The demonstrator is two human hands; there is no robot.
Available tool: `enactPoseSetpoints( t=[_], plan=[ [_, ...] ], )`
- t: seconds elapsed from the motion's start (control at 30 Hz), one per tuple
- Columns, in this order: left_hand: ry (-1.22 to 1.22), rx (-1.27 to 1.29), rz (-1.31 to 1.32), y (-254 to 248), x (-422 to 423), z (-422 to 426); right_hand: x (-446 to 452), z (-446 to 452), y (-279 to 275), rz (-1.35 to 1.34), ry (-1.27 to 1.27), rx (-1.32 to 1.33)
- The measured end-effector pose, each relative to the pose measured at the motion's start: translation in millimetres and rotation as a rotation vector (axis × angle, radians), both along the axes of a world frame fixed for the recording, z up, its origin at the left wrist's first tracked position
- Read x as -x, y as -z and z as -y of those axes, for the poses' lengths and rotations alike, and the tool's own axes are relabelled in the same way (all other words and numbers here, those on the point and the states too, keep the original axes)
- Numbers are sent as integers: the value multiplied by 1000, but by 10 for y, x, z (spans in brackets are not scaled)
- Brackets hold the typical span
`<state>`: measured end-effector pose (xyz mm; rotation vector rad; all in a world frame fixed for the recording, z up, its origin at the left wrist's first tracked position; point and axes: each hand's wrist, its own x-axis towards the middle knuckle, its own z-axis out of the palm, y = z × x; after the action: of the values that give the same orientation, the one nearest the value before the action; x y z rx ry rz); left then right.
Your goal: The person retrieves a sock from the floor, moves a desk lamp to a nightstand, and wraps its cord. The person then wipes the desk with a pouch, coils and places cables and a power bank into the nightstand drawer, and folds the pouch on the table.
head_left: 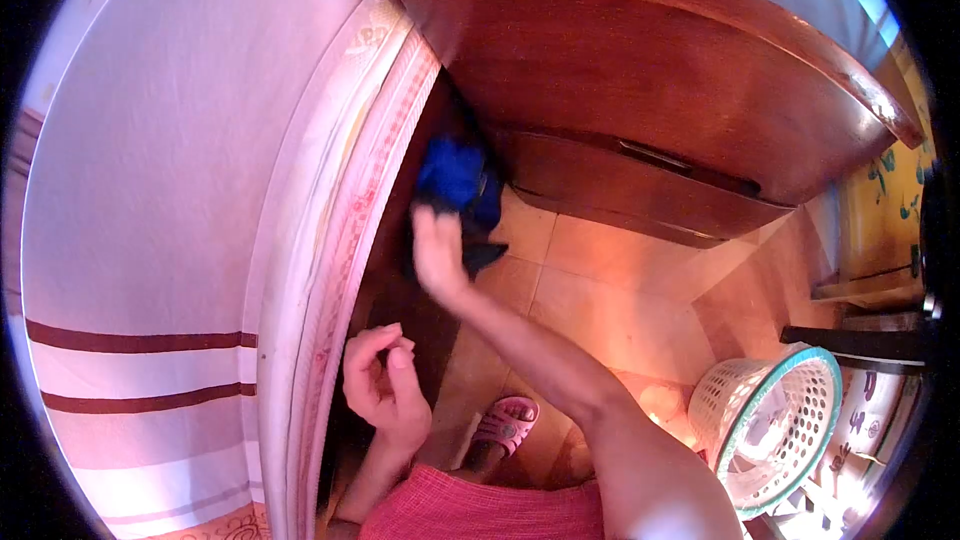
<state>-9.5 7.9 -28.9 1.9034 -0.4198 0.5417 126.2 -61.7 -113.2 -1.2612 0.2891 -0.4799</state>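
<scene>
Stretched forward beside the bed, my right hand (438,250) is at the lower edge of a blue cloth (452,175). Its fingertips look wrapped into the dark lower part of that cloth, though motion blurs them. The cloth is bunched in the gap between the mattress and the wooden cabinet. Nearer my body, my left hand (385,380) is raised by the mattress side with its fingers curled and the thumb close to them. Nothing shows between those fingers.
A mattress (150,190) with a striped sheet fills the left. The brown wooden cabinet (640,80) stands ahead. On the tiled floor (590,290), a white perforated basket (715,400) with a green rim is at the lower right. A foot in a pink sandal (507,422) shows below.
</scene>
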Motion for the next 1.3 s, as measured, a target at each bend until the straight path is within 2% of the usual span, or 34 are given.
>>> enactPoseSetpoints(
  t=[0.03,0.1,0.2,0.27,0.3,0.37,0.43,0.5,0.53,0.57,0.6,0.67,0.73,0.77,0.83,0.9,0.97,1.03,1.13,1.17,1.2,1.27,1.3],
  plan=[
    [-4,2,-3,-12,-11,30,208,-171,98,17,-84,29],
    [-6,74,81,-65,-37,123,625,-522,115,-36,-88,-124],
    [52,50,138,-70,-51,183,1350,-948,391,60,-242,455],
    [84,19,160,-73,-46,148,1373,-1056,473,96,-287,644],
    [69,44,128,-57,-17,115,1334,-1079,503,150,-351,250],
    [50,70,90,-53,37,81,1189,-1044,607,194,-408,-145],
    [-6,71,34,-75,90,78,738,-779,752,-41,-79,-84],
    [-29,66,26,-97,131,88,435,-291,565,-260,-5,-204],
    [-40,58,25,-120,141,98,251,-224,801,-274,19,-113],
    [-13,46,24,-152,150,107,207,-188,847,-500,-10,-122],
    [-13,48,31,-162,148,122,221,-247,927,-493,-10,-120],
    [-30,47,-37,-161,159,169,422,-444,1111,-677,85,-245],
    [12,56,-80,-157,140,228,707,-540,1348,-800,-166,-354],
    [36,87,-111,-145,136,261,799,-430,1307,-805,-255,-603],
    [60,119,-146,-150,141,250,1092,23,641,-748,-432,-714],
    [110,116,-230,-150,51,223,985,271,1056,-776,-555,-822],
    [128,112,-251,-159,-60,211,1150,978,164,-509,-820,-945],
    [181,108,-306,-37,-241,269,1258,1415,-378,-476,-759,-900],
    [477,126,-532,141,-471,563,1382,1799,-726,-385,-633,-830],
    [821,377,-765,198,-515,682,1435,1894,-805,-337,-582,-819],
    [900,381,-769,198,-497,814,1506,2004,-894,-331,-555,-816],
    [859,244,-899,7,-490,920,1638,2271,-1060,-394,-453,-656],
    [791,210,-879,-90,-488,979,1706,2410,-1087,-404,-339,-500]
  ],
)
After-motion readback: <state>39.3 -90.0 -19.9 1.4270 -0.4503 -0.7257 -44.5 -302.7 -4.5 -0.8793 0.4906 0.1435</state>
